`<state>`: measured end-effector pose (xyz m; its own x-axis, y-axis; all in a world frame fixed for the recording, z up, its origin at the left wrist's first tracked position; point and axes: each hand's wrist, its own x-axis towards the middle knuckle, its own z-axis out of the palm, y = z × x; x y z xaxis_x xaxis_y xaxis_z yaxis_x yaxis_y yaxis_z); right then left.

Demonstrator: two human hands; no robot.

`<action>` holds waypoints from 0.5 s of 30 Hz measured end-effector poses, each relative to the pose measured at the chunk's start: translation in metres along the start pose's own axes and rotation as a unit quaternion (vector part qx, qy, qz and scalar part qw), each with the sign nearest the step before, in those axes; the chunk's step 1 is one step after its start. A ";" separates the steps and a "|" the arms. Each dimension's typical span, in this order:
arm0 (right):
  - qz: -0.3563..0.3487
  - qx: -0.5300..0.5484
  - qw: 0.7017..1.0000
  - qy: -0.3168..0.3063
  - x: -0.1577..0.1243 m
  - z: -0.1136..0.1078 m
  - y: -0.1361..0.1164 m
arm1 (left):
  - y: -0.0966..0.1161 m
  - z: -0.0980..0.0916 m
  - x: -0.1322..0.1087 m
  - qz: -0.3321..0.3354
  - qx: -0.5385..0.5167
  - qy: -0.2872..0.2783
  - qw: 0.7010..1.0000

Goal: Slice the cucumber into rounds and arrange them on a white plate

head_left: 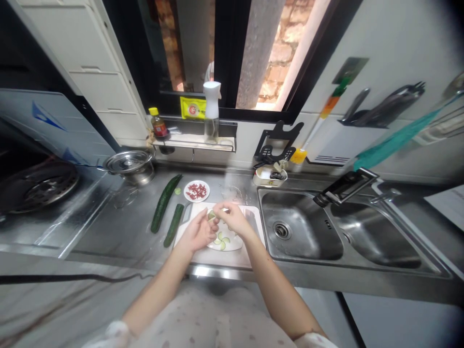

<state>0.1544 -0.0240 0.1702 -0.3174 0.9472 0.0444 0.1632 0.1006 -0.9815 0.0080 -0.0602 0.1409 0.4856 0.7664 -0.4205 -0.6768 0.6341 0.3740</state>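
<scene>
Hovering just above the white cutting board (217, 259), the left hand (197, 233) is curled, its fingertips pinched on a small pale-green cucumber piece (211, 214). The right hand (234, 218) meets it from the other side with fingers drawn together, though whether it grips the piece or some small tool I cannot tell. Thin, moist cucumber slices (222, 240) lie beneath on the board. So small and wet a piece could well slip from the pinch and skid toward the steel sink (300, 241). Left of the board, two long, dark, round-bodied cucumbers (165, 203) rest on the smooth steel counter (119, 232), where a nudge might roll them. Behind stand a white dish of red chillies (196, 191) and a lidded metal pot (130, 166).
</scene>
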 end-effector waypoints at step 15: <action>-0.033 -0.014 0.999 -0.012 -0.001 -0.001 0.002 | 0.007 -0.009 -0.003 0.096 0.068 0.009 0.993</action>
<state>0.1559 -0.0243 0.1686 -0.3507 0.9306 0.1049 0.1663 0.1721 -0.9709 -0.0034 -0.0589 0.1374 0.3437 0.8731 -0.3458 -0.6739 0.4857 0.5567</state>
